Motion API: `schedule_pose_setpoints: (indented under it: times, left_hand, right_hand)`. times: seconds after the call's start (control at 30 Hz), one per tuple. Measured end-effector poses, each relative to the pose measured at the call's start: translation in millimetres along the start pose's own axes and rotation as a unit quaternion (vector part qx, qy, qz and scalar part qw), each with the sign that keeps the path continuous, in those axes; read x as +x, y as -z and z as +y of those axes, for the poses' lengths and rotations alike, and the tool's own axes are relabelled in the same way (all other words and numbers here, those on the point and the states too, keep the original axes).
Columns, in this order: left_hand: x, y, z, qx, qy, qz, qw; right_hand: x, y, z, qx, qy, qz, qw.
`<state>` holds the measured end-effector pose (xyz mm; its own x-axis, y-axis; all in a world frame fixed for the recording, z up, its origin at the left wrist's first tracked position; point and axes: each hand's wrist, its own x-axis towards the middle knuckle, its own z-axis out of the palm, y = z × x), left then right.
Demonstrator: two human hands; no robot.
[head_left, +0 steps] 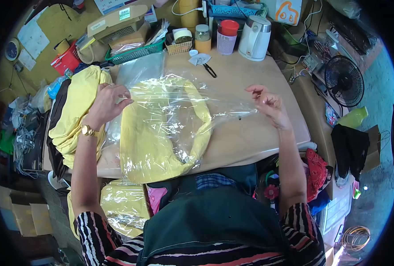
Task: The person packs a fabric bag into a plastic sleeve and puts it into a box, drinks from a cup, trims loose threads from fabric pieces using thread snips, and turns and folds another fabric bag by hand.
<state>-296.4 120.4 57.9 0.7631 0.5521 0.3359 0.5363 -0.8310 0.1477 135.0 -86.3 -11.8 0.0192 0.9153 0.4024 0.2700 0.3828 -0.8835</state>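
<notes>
A yellow cloth bag with a wide looped strap (146, 133) lies flat on the table inside a clear plastic bag (179, 111). My left hand (108, 103), with a gold watch at the wrist, pinches the plastic bag near its upper left. Held off to the right, my right hand (269, 105) has its fingers curled, and a drawn-out strip of the clear plastic runs to its fingertips. The yellow strap curves round the right side of the plastic bag. Glare on the plastic hides some of its edges.
Yellow folded cloth (84, 106) is piled left of the table (254, 137). Black-handled snips (209, 70) lie near the back, by a white kettle (255, 39), a jar (202, 39) and a green basket (137, 54). A black fan (344, 81) stands right. Wrapped yellow items (125, 204) sit below the front edge.
</notes>
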Motion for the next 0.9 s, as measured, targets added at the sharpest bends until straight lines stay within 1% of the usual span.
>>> schedule_pose_setpoints:
  times: [0.03,0.07,0.1,0.13,0.17,0.2,0.23,0.27,0.3,0.33,0.37,0.4,0.43,0.47,0.5,0.53,0.57,0.6,0.63,0.67,0.7,0.73,0.77,0.8,0.83,0.87,0.9]
  left_hand:
    - [3.2,-4.6,-4.8,0.000,0.002,0.003,1.000]
    - [3.7,-10.3,-8.8,0.008,0.002,-0.010,1.000]
    - [2.1,-12.9,-11.2,0.016,0.002,-0.022,1.000]
    - [2.4,-11.2,-15.7,0.019,0.004,-0.019,1.000]
    - [3.6,-8.9,-20.8,0.023,0.012,-0.005,1.000]
    - [1.9,-9.8,-22.6,0.024,0.020,0.005,0.999]
    - [2.3,-7.4,-21.1,0.025,0.020,0.004,0.999]
    - [6.1,-1.6,-21.7,0.042,0.024,0.008,0.999]
    - [9.8,4.8,-18.4,0.057,0.027,0.009,0.998]
    - [16.6,10.6,-15.2,0.057,0.023,0.010,0.998]
    - [25.3,17.1,-12.4,0.115,-0.028,0.087,0.989]
    - [31.8,24.3,-9.2,0.169,-0.078,0.160,0.969]
    - [38.3,33.1,-9.0,0.169,-0.080,0.162,0.969]
    - [43.4,42.3,-10.5,0.174,-0.096,0.184,0.962]
    - [47.1,50.9,-13.3,0.180,-0.112,0.207,0.955]
    - [49.5,61.2,-21.6,0.119,-0.066,0.179,0.974]
    - [50.5,71.5,-29.0,0.058,-0.022,0.149,0.987]
    - [51.1,81.9,-27.5,-0.074,0.048,0.116,0.989]
    - [50.9,87.0,-31.8,-0.073,0.048,0.115,0.989]
    - [51.1,92.4,-38.5,-0.181,0.005,0.121,0.976]
    - [52.4,97.4,-35.2,-0.287,-0.039,0.124,0.949]
    - [50.5,102.3,-32.2,-0.284,-0.064,0.139,0.947]
    - [50.4,109.0,-29.8,-0.282,-0.065,0.142,0.947]
    - [49.6,113.4,-27.8,-0.181,-0.082,0.170,0.965]
    - [48.5,116.8,-27.2,-0.148,-0.077,0.168,0.972]
    - [47.3,120.3,-26.4,-0.115,-0.073,0.165,0.977]
    - [46.6,124.1,-25.1,-0.115,-0.073,0.166,0.977]
  right_hand:
    - [1.4,-1.0,5.6,0.090,0.028,0.017,0.995]
    - [0.0,-2.3,10.1,0.215,0.021,-0.042,0.975]
    - [0.2,-6.4,8.0,0.336,0.015,-0.100,0.936]
    - [3.9,-4.3,2.6,0.337,0.017,-0.103,0.936]
    - [6.9,2.4,-6.1,0.153,-0.053,-0.111,0.981]
    - [6.9,5.1,-16.3,-0.036,-0.127,-0.112,0.985]
    - [10.2,2.9,-23.6,-0.035,-0.127,-0.112,0.985]
    - [18.3,-1.8,-30.7,-0.179,-0.094,-0.080,0.976]
    - [22.7,-5.4,-33.6,-0.319,-0.063,-0.046,0.945]
    - [28.5,-4.0,-29.6,-0.321,-0.063,-0.042,0.944]
    - [36.7,-1.4,-22.2,-0.411,0.072,0.012,0.909]
    - [41.9,-0.1,-20.2,-0.451,0.139,0.035,0.881]
    - [47.2,1.0,-18.4,-0.490,0.203,0.065,0.845]
    - [50.6,0.9,-18.7,-0.404,0.117,0.092,0.903]
    - [54.6,1.3,-19.1,-0.309,0.031,0.116,0.943]
    - [61.1,5.7,-19.4,-0.309,0.034,0.116,0.943]
    - [66.2,12.3,-19.2,-0.203,0.055,0.106,0.972]
    - [68.4,16.6,-20.5,-0.094,0.074,0.093,0.988]
    - [68.7,19.9,-21.9,-0.093,0.074,0.094,0.988]
    - [69.0,23.8,-24.4,-0.003,0.076,0.071,0.995]
    - [68.2,27.7,-28.0,0.088,0.077,0.048,0.992]
    - [68.8,32.9,-31.8,0.088,0.077,0.049,0.992]
    - [72.3,39.3,-36.8,0.098,0.114,0.036,0.988]
    - [73.6,42.4,-42.9,0.109,0.149,0.024,0.983]
    - [72.2,42.4,-51.5,0.109,0.147,0.024,0.983]
    - [70.6,42.5,-62.6,0.011,0.129,0.045,0.991]
    - [68.6,42.3,-74.5,-0.087,0.109,0.064,0.988]
